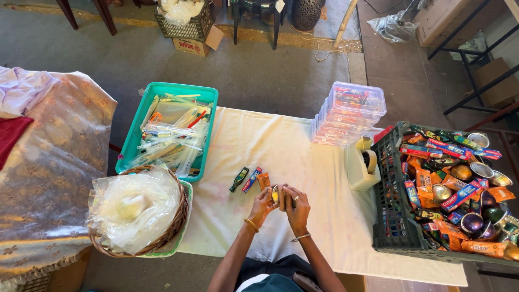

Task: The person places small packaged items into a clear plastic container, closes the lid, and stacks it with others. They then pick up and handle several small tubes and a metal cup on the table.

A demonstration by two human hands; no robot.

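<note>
Left hand (263, 204) and right hand (295, 206) together, fingers closed on a small round tin (276, 193), above white cloth (303, 162), three packets (250, 179) just left, tape dispenser (362, 162) right.

Bright, even daylight fills the head view, strongest on the pale tablecloth (281, 157), which is nearly washed out near its middle. Shadows are soft and short. The metal bowls in the dark crate (392, 216) show small glints. Focus is sharp overall; straight lines bow outward towards the edges.
</note>
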